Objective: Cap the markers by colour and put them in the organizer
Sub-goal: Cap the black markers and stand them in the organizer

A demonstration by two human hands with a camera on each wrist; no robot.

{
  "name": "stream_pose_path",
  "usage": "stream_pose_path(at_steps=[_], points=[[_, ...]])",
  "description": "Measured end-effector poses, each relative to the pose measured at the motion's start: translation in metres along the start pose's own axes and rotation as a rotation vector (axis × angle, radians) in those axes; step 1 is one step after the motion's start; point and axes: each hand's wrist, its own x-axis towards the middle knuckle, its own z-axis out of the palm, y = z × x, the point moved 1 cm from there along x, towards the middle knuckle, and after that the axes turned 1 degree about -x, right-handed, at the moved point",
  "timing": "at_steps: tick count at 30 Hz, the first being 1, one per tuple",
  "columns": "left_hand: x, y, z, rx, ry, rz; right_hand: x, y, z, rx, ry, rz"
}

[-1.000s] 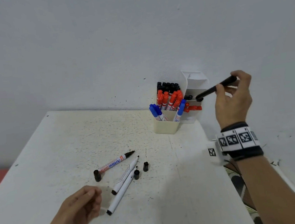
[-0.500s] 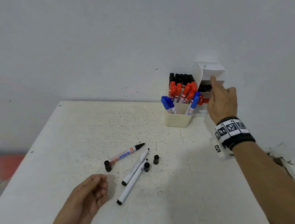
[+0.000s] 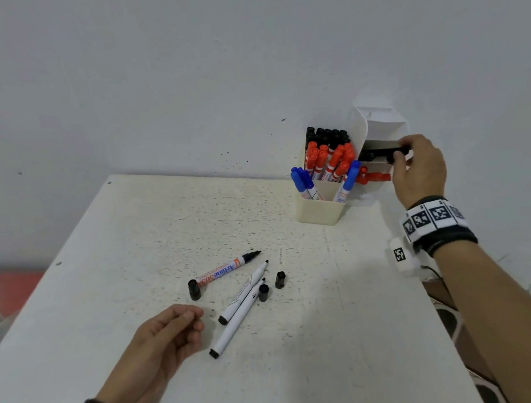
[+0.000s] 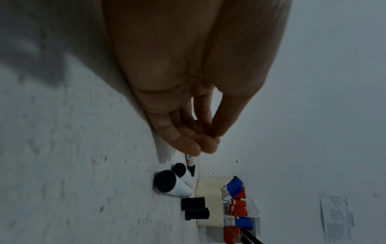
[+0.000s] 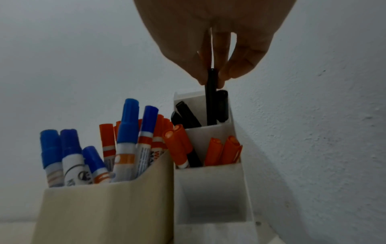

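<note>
My right hand pinches a thin black marker by its top end, its lower part standing in the upper compartment of the white tiered organizer among other black pens. A cream organizer beside it holds blue, orange and black capped markers. On the table lie three uncapped black markers and three loose black caps. My left hand rests just left of them, fingers loosely curled, holding nothing.
The white speckled table ends at a left edge with a red blur beyond it. A pale wall stands right behind the organizers. A patterned surface shows past the table's right edge.
My right hand carried the black marker from mid-air to the white organizer and lowered it into the upper compartment. The left hand stayed beside the loose markers.
</note>
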Motion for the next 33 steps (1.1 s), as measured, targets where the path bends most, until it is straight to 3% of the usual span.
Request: stream_pose_path(at_steps=[5,9,13,17,20,33], points=[[0.002,-0.003,-0.003,0.002,0.003,-0.022,0.005,-0.006,-0.02,0.034,0.137,-0.028],[0.002,0.0,0.001,0.098,0.02,-0.037,-0.001,-0.005,-0.012,-0.038,0.029,-0.125],[-0.001,0.008,0.012,0.448,-0.09,0.029,-0.002,0.005,0.001,-0.093,-0.071,-0.103],[0.004,0.018,0.021,0.95,-0.168,0.228,0.004,0.01,0.005,-0.092,-0.108,-0.074],[0.006,0.02,0.031,1.145,-0.174,0.333,0.001,0.013,0.006,-0.059,-0.123,-0.075],[0.02,0.033,0.067,1.778,-0.277,0.304,-0.047,-0.017,-0.021,0.153,0.064,-0.009]])
